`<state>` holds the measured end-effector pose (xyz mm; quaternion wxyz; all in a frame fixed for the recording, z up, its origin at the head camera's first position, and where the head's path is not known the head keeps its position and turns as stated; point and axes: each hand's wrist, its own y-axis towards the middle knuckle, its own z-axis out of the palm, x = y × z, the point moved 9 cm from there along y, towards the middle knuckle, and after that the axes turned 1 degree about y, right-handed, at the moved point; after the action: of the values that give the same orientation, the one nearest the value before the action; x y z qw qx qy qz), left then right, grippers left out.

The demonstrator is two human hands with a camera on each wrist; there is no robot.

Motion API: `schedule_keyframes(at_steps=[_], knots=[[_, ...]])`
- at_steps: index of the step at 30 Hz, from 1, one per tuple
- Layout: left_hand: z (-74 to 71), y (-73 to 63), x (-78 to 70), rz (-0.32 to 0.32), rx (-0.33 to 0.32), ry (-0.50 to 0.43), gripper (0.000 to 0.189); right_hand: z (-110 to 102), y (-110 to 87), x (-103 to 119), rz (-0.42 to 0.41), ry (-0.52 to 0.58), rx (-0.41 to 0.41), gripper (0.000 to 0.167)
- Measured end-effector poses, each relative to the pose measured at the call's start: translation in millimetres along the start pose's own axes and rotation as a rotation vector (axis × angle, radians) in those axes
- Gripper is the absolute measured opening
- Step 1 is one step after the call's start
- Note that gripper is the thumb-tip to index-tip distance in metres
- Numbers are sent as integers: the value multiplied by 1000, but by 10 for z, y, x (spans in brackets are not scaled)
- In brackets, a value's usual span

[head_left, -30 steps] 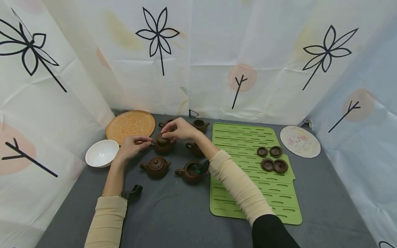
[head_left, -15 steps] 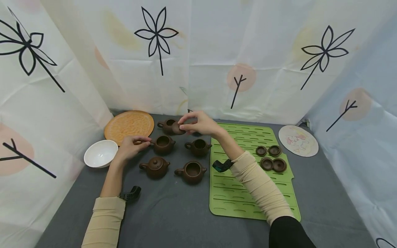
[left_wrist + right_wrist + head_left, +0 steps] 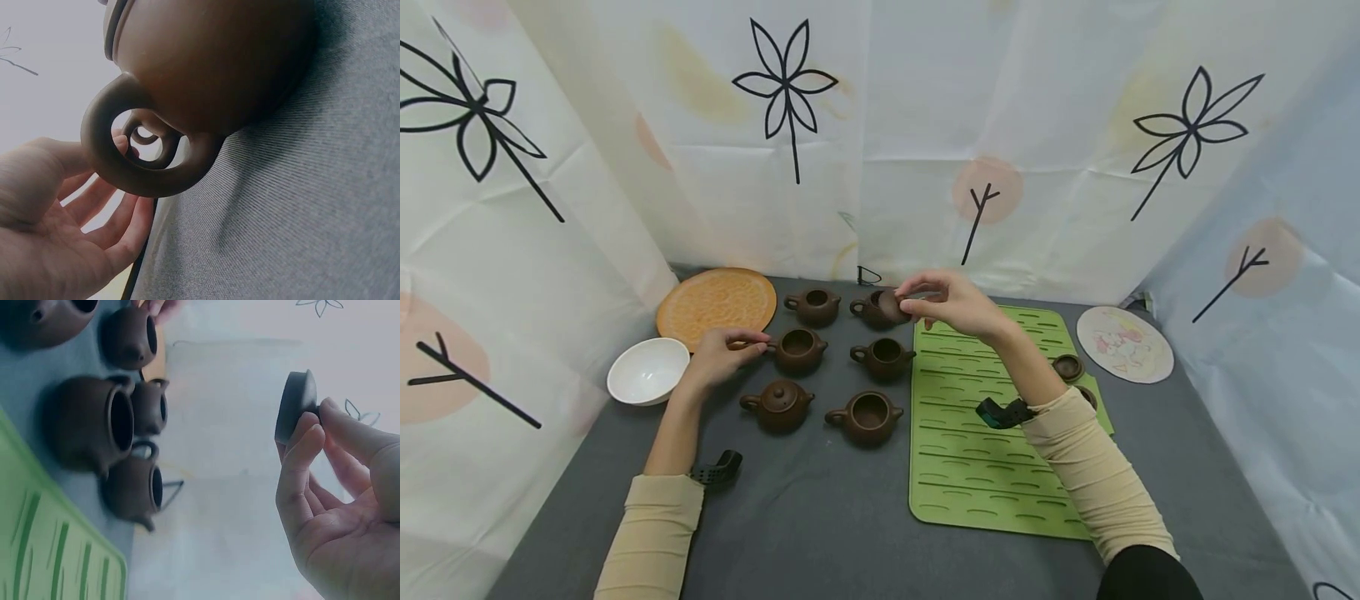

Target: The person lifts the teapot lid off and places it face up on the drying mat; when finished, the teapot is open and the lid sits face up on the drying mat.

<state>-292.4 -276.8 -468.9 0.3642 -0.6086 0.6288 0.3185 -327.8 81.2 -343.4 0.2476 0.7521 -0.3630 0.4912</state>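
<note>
At the handle of the middle-left brown teapot [image 3: 798, 354], the fingers of my left hand [image 3: 718, 360] pinch it; the pot stands lidless on the cloth. My right hand [image 3: 957, 304] holds a round brown teapot lid [image 3: 294, 403] by its knob, raised and tilted near the back-right teapot [image 3: 867, 312]. In front of my left hand stands a teapot with its lid on [image 3: 781, 407], large in the left wrist view. Further lidless teapots stand front right [image 3: 868, 419], middle right [image 3: 883, 359] and back left [image 3: 814, 308].
A green ridged mat [image 3: 970, 467] lies to the right, with brown lids [image 3: 1067, 367] partly hidden behind my right forearm. A white bowl [image 3: 647, 371] and an orange round mat [image 3: 718, 304] sit at left. A round printed disc [image 3: 1125, 344] lies far right.
My right hand has lifted the lid away from the middle-left teapot and carried it right, past the back-left teapot toward the mat. My left hand has stayed at the handle.
</note>
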Motion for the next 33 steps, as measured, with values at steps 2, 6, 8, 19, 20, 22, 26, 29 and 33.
schedule_keyframes(at_steps=[2,6,8,19,20,22,26,29,33], knots=[[2,-1,0,0,2,2,32,-102,-108,-43,26,-9,-14,28],[3,-5,-5,-3,6,8,32,-309,-331,-134,59,-10,-35,38],[4,-8,-8,-5,9,8,32,-401,-438,-180,61,-5,-36,44],[-4,-13,-46,17,7,28,30,-732,-914,-596,85,115,-20,51],[-8,-14,-45,17,6,29,30,-747,-947,-631,81,143,-19,50],[-13,-18,-43,16,6,31,30,-770,-1005,-698,75,195,-20,48],[-12,-26,-39,17,11,29,31,-799,-1100,-836,106,274,-35,45],[-9,-30,-44,19,13,30,31,-827,-1157,-949,150,231,-72,47],[-8,-33,-54,25,8,28,30,-852,-1210,-1095,192,50,-106,57]])
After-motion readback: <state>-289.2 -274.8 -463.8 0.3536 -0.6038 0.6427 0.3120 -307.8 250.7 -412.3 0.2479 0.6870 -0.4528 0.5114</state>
